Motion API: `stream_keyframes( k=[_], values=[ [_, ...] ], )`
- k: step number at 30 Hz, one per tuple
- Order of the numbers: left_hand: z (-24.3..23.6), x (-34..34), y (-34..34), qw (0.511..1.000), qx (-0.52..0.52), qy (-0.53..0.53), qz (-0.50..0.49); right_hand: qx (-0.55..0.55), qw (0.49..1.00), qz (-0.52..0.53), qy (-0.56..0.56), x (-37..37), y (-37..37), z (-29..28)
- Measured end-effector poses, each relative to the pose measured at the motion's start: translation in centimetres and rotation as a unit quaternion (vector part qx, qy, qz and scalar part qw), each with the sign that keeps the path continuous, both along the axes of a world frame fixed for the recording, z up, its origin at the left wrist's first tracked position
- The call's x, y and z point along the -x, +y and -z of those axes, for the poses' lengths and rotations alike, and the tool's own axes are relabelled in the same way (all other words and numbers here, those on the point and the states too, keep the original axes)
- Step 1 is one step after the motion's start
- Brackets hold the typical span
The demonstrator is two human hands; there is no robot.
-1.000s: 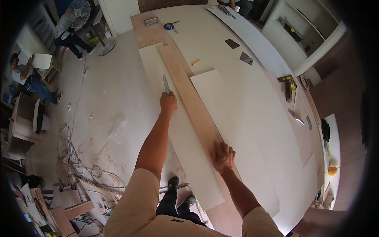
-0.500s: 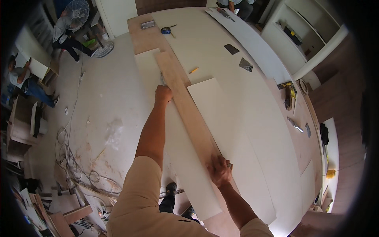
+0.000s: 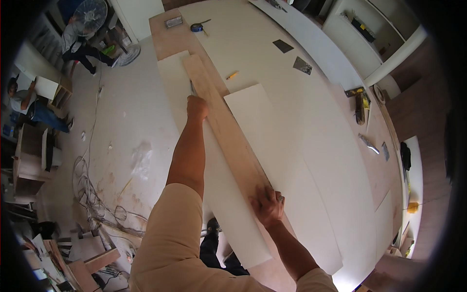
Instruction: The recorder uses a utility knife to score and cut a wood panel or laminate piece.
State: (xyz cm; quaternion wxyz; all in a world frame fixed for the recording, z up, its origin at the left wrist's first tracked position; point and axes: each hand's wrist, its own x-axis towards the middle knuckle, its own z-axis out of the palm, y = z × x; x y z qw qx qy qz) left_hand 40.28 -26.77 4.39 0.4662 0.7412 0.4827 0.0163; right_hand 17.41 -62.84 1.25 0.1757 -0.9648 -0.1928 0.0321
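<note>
My left hand (image 3: 197,107) is closed in a fist round a slim grey tool that looks like a utility knife (image 3: 191,87); its lower end is hidden. The fist rests at the left edge of a long brown wooden board (image 3: 221,126), over a white sheet strip (image 3: 228,194) beneath. Nearer me, my right hand (image 3: 269,207) grips the same board from above, fingers bent and thumb apart, pressing it down. Right of the board lies another white sheet (image 3: 272,131), partly under its edge. A yellow pencil-like piece (image 3: 232,75) lies just beyond that sheet.
On the large worktable are a tape measure (image 3: 197,27), a metal block (image 3: 173,22), dark plates (image 3: 283,46), a hand plane (image 3: 360,107) and a silver tool (image 3: 368,144). Cables (image 3: 87,190) trail over the floor at left. Two people work near a fan (image 3: 90,17).
The view has shifted and tilted slightly, so the table's things sit differently in the picture. Both hands keep nearly the same places on the board.
</note>
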Motion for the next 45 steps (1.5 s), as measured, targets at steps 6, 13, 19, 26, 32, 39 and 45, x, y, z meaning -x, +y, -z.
stream_keyframes(
  k=[6, 13, 19, 26, 32, 39, 45],
  values=[
    [0.0, 1.0, -0.5, 1.000, 0.002, 0.002, -0.003, 0.021, 1.000, -0.014, 0.016, -0.3, 0.2, -0.7],
    [0.2, 2.8, -2.5, 1.000, 0.010, 0.015, -0.014, -0.010, 0.999, -0.018, -0.029, -0.1, 0.1, 0.1],
    [-0.4, 4.7, -4.8, 0.999, 0.027, 0.019, -0.012, -0.018, 0.999, -0.013, -0.025, 0.0, -0.1, 0.3],
    [-0.2, 7.3, -7.1, 0.999, 0.016, 0.032, -0.013, -0.007, 1.000, -0.015, -0.010, 0.1, 0.2, -0.1],
    [-0.5, 9.3, -9.9, 0.998, 0.036, 0.046, -0.015, -0.017, 1.000, -0.020, -0.014, 0.1, -0.4, 0.1],
    [4.3, 9.5, -10.7, 0.996, 0.003, 0.071, 0.050, -0.005, 1.000, -0.004, 0.002, 0.1, -0.7, -0.7],
    [4.9, 9.8, -8.7, 0.974, -0.083, 0.121, 0.172, -0.025, 1.000, -0.003, 0.007, 0.3, 0.6, 0.0]
  ],
)
